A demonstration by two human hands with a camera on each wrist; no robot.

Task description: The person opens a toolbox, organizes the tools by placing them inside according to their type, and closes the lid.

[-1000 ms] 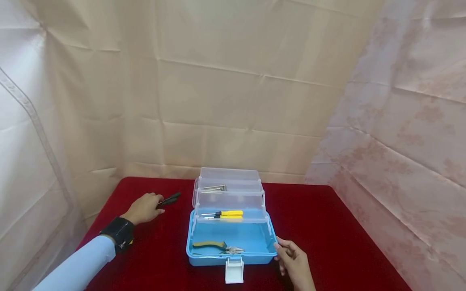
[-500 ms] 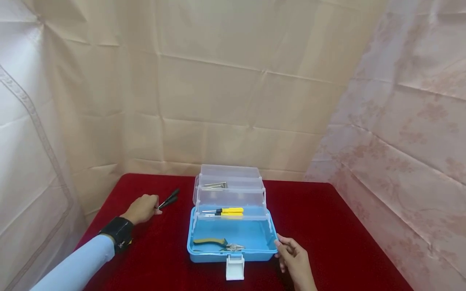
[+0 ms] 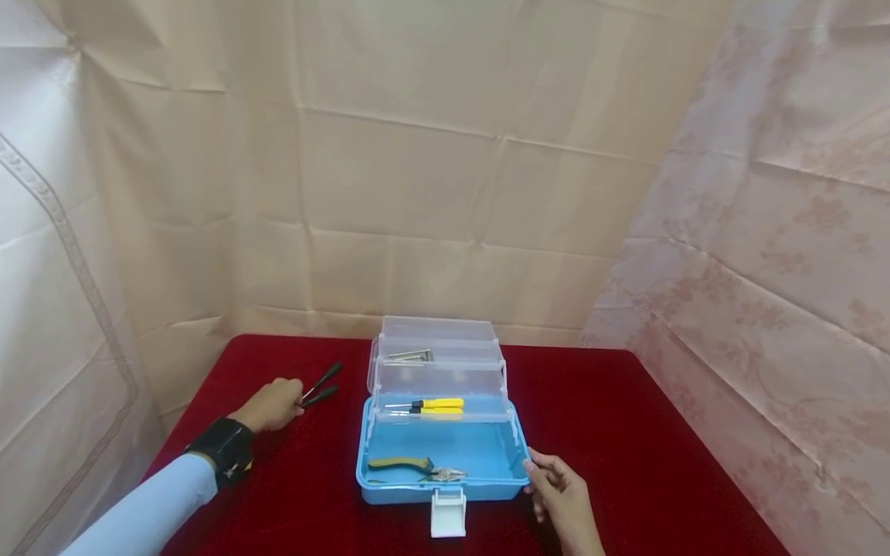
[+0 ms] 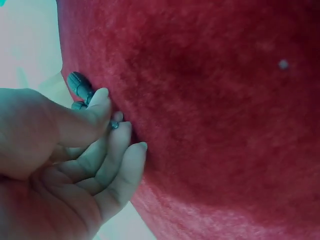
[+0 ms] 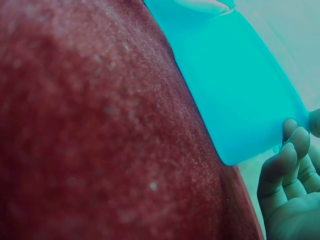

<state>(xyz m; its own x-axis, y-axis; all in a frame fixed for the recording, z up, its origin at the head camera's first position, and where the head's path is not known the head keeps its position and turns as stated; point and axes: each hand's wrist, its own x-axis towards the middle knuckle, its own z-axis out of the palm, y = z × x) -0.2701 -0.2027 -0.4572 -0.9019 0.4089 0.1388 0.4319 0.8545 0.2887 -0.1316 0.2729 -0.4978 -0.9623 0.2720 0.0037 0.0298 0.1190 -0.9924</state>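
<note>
In the head view my left hand [image 3: 276, 404] pinches two screwdrivers by their thin shafts. Their dark handles [image 3: 330, 372] point up and right, fanned apart. The left wrist view shows thumb and fingertips meeting on the shafts, one dark ribbed handle [image 4: 78, 84] beyond the thumb. To the right stands a blue toolbox [image 3: 403, 494] with its clear tiered trays [image 3: 445, 377] raised. My right hand [image 3: 565, 494] grips its front right corner, thumb on the rim; the right wrist view has the fingers against the blue wall [image 5: 225, 90].
Pliers [image 3: 403, 463] with a yellow-green handle lie in the toolbox's base. Two yellow screwdrivers [image 3: 441, 403] lie in the lower tray and several metal pieces [image 3: 413, 356] in the upper one. A white latch [image 3: 448, 516] hangs in front. Red cloth [image 3: 591, 401] covers the table.
The two screwdrivers have swung apart in my left hand, one handle now lower than the other. The left fingers have curled in more. My right hand keeps its place on the toolbox corner.
</note>
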